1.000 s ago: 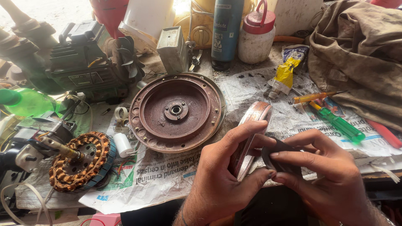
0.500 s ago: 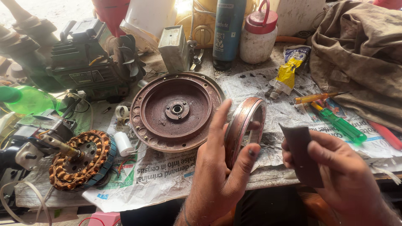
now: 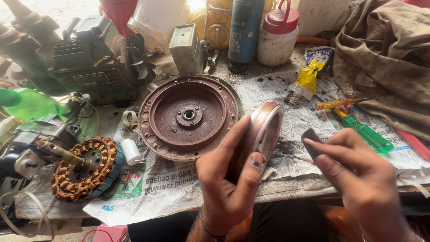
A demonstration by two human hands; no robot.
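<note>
The rusty round motor cover (image 3: 188, 117) lies open side up in the middle of the newspaper-covered surface (image 3: 170, 188), and everything else sits around it. Behind it stand a tall dark-blue spray can (image 3: 245, 31) with a printed label and, to that can's right, a white jar with a red lid (image 3: 278, 36); right of the cover lies a squeezed yellow tube (image 3: 309, 78), and further right a yellow-handled screwdriver (image 3: 338, 104) and a green-handled one (image 3: 363, 133). Left of the cover sit a small white capacitor (image 3: 131, 151) and a copper-wound stator (image 3: 83, 168); behind these stands a dark motor block (image 3: 94, 62). Just in front and to the right of the cover, the left hand (image 3: 230, 179) holds a rusty metal ring (image 3: 264, 132) on edge, fingers closed around its rim. The right hand (image 3: 358, 179) pinches a small dark piece (image 3: 311, 141), perhaps abrasive paper, beside the ring without touching it; most of the piece is hidden by the fingers. A grimy cloth (image 3: 385, 58) is cut off at the right edge. Compared with half a second ago, the ring stands more upright and the dark piece has come closer to it.
</note>
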